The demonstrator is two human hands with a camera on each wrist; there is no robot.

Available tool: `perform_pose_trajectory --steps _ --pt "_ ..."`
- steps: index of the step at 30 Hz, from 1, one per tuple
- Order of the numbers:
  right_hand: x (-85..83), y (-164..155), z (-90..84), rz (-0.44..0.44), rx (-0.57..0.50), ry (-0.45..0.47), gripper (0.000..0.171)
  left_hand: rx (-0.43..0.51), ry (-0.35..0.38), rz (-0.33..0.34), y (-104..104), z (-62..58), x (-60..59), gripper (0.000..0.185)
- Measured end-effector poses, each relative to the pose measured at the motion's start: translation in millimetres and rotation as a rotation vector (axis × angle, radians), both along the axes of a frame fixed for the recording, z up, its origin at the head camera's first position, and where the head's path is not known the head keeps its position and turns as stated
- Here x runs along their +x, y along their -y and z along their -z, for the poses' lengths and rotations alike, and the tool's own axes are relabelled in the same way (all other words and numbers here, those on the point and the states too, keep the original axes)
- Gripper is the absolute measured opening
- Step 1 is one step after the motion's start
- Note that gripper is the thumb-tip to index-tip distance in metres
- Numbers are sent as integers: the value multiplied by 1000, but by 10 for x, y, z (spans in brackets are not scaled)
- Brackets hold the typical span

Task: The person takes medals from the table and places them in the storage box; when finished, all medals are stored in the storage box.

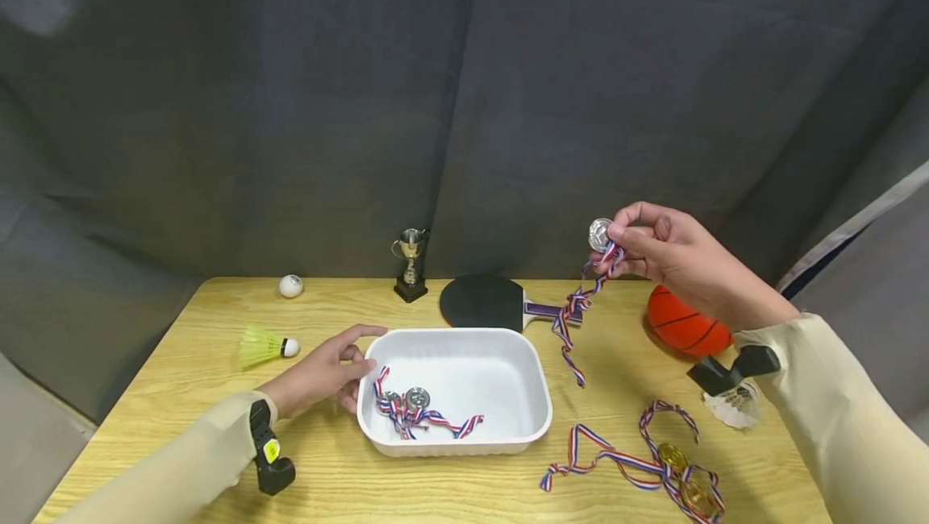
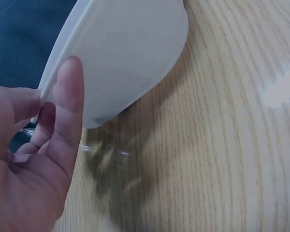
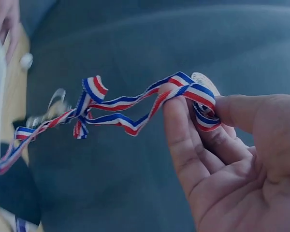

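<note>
- So the bench [image 1: 464, 493] was pale, yellowish wood with a streaky grain, and the left wrist view caught a bright glare patch on it.
- Big dark grey curtain [image 1: 290, 105] hung right behind it, with a few folds.
- Labels: the black gadget [image 1: 272, 472] on the left sleeve [image 1: 181, 451] had a yellow sticker [image 1: 272, 451] with a dark mark, too tiny to read. Medal faces had raised designs, also too small for me.
- Right hand [image 1: 671, 250] was pinching a silver medal [image 1: 599, 234] in the air, right of the tub, its striped red-white-blue ribbon [image 1: 581, 298] dangling.
- Left hand [image 1: 330, 367] gripped the left end of the white tub [image 1: 454, 449], fingers on both sides of the wall.
- Two more silver medals [image 1: 417, 398] sat tangled in the tub's left half.
- Gold medals [image 1: 672, 456] lay near the front right, near a white shuttlecock [image 1: 733, 407] and an orange basketball [image 1: 685, 322].
- Along the back: white ball [image 1: 291, 286], gold cup [image 1: 410, 266] on a black base, and a black paddle [image 1: 479, 305] with some purple on its handle.
- Yellow shuttlecock [image 1: 259, 347] lay left of the tub.
</note>
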State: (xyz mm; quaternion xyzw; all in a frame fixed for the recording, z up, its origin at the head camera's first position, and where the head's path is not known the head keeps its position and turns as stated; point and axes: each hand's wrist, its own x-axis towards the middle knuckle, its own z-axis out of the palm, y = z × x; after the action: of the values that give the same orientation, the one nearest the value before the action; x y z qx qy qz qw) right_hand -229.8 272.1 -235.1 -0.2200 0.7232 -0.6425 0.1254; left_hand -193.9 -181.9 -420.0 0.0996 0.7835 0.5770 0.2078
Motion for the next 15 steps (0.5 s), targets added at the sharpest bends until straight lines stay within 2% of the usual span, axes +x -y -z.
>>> perform_pose_trajectory --steps 4,7,11,15 --pt "40 309 -152 -19 -23 -23 8 -4 -5 -4 6 -6 6 59" --pt "58 543 -153 -50 -7 -39 9 4 -4 -4 10 -10 14 59" --pt "61 818 -20 -92 54 -38 8 14 -1 -2 5 -10 21 59" --pt "52 1071 236 -171 119 -11 9 25 6 -3 -12 -10 29 59"
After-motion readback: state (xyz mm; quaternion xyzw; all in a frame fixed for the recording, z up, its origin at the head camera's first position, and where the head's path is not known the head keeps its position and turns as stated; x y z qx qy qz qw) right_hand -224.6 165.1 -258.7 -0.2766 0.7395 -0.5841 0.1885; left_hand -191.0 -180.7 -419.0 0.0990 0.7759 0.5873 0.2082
